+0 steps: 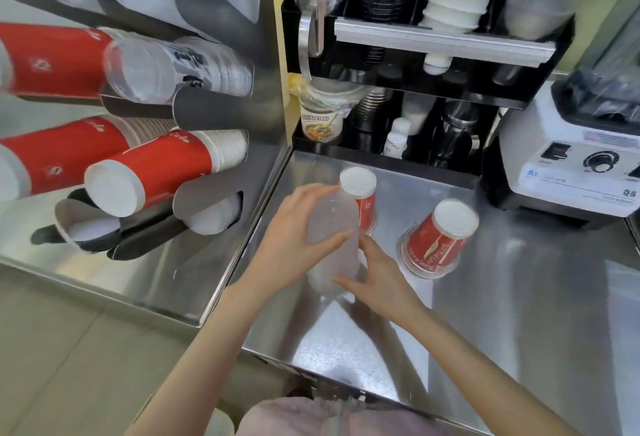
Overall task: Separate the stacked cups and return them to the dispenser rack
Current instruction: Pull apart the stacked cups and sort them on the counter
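Observation:
A stack of frosted clear plastic cups (330,238) stands upside down on the steel counter (519,297). My left hand (287,245) grips its upper part, fingers wrapped round it. My right hand (377,272) holds the lower part near the rim. Directly behind stands an upside-down red paper cup (360,189), and another red cup (440,238), inside a clear cup, sits to the right. The dispenser rack (207,113) on the left wall holds tubes of red cups (152,168) and clear cups (173,68).
A black shelf unit (433,64) at the back holds cup stacks, metal jugs and bottles. A white blender base (571,165) stands at the back right. The counter's left edge (249,252) drops to a lower steel surface under the rack.

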